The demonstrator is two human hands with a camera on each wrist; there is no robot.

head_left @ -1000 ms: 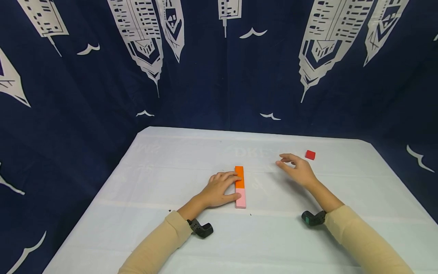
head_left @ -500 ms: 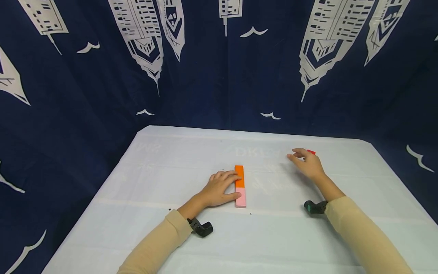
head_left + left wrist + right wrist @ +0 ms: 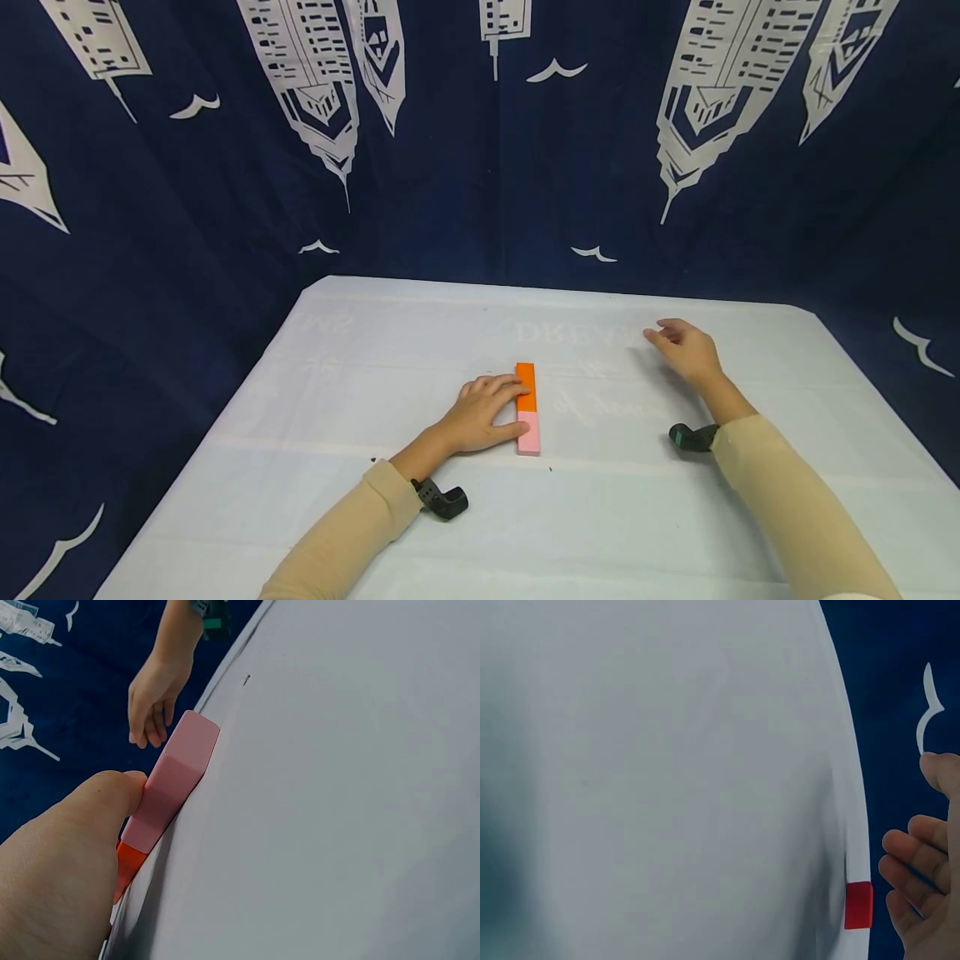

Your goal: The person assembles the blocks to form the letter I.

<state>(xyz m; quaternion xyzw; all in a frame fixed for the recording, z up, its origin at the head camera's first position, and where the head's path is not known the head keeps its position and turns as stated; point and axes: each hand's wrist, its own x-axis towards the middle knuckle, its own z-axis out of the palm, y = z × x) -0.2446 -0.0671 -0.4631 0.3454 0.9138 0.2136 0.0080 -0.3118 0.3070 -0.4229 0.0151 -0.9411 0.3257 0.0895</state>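
Note:
An orange block and a pink block lie end to end in one line on the white table. My left hand rests against their left side, fingertips touching the orange one and the thumb on the pink one. Its fingers are spread and fairly straight. Over the far right of the table hovers my right hand, fingers loosely bent, holding nothing. The small red block shows in the right wrist view, apart from the fingers. In the head view that hand hides it.
A white cloth covers the table, and faint lettering shows on it. Behind the far edge hangs a dark blue curtain with white printed buildings. Black camera mounts sit at both wrists.
My right hand has moved right and slightly away from me, over the red block, which it now covers in the head view. The left hand and its two blocks have stayed still.

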